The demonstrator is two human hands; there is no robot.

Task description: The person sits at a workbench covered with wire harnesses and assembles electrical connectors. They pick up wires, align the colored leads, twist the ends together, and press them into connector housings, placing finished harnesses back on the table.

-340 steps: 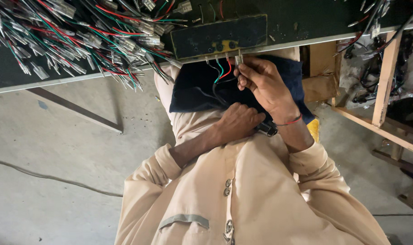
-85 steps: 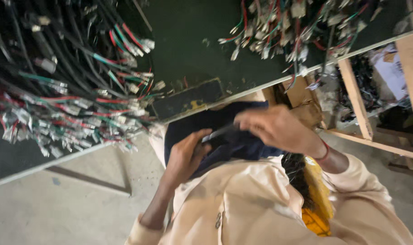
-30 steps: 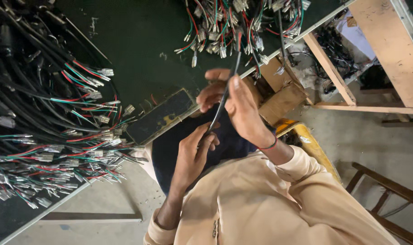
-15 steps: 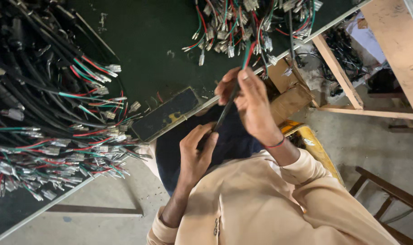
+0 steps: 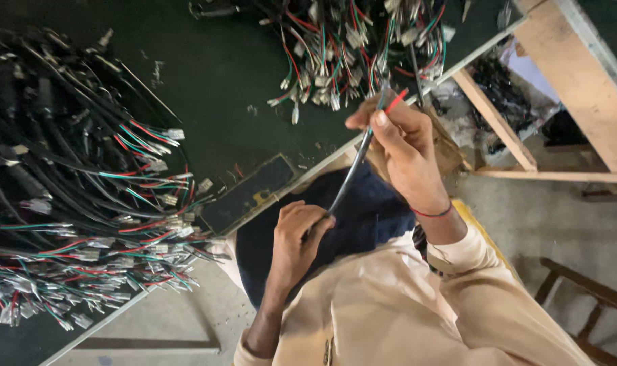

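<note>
1. The cream sleeves point(image 5: 457, 298) fill the lower frame, nearest the camera, with a dark blue cloth point(image 5: 363, 217) lying over the lap.
2. The left hand point(image 5: 296, 240) is curled shut, pinching the lower end of a thin sheathed cable point(image 5: 349, 179) between thumb and fingers.
3. The cable runs taut and slanted from that hand up to the right hand point(image 5: 400, 146).
4. The right hand is closed on the cable's upper end; a red thread band point(image 5: 432, 213) circles its wrist.
5. Red, green and blue wire ends point(image 5: 392, 98) stick out just above the right hand's fingers.
6. Both hands hang in front of the edge of the dark green counter point(image 5: 234, 74).
7. A dark flat plate point(image 5: 247, 193) lies at that edge, left of the cable.
8. A big wire heap point(image 5: 78, 203) with white connectors covers the counter's left.
9. A second bundle point(image 5: 349, 47) lies further back, just beyond the right hand.
10. A wooden frame point(image 5: 566, 88) stands to the right.
</note>
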